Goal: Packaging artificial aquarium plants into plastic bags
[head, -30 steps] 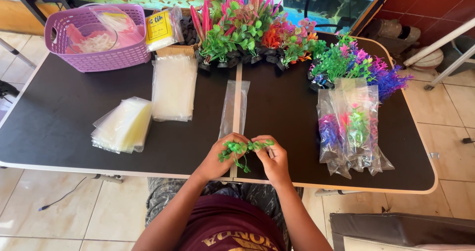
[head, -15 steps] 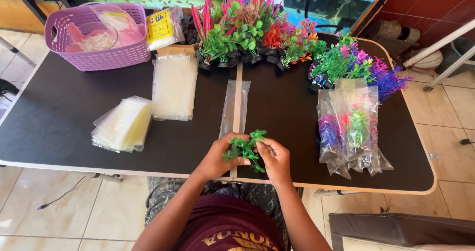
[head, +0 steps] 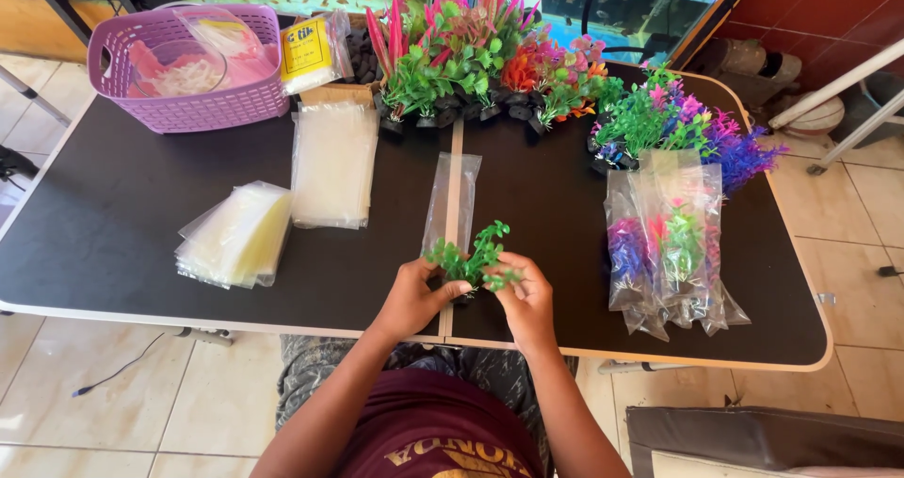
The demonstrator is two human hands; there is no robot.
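Both forearms enter from the lower edge and converge over the near edge of the worktop [head: 141, 243]. The left hand [head: 414, 294] has its fingers curled and its thumb pointing right, with its grip closed on the lower left part of the green plant [head: 471, 257]. The right hand [head: 527, 294] faces it, fingers bent inward, with its grip closed on the plant's right side. The two hands are close together, and the plant is held between them. The plant stands roughly upright, leaf tips pointing away from the person, just above the worktop's near edge at the centre seam.

A clear bag [head: 452, 200] lies flat on the seam, just beyond the plant. Left of it lie a flat stack of bags [head: 334, 162] and a slanted stack [head: 235, 233]. A purple basket [head: 188, 106] stands at the far left corner. Loose coloured plants [head: 490, 64] line the far edge. Bagged plants [head: 669, 243] lie to the right, well apart from the right hand.
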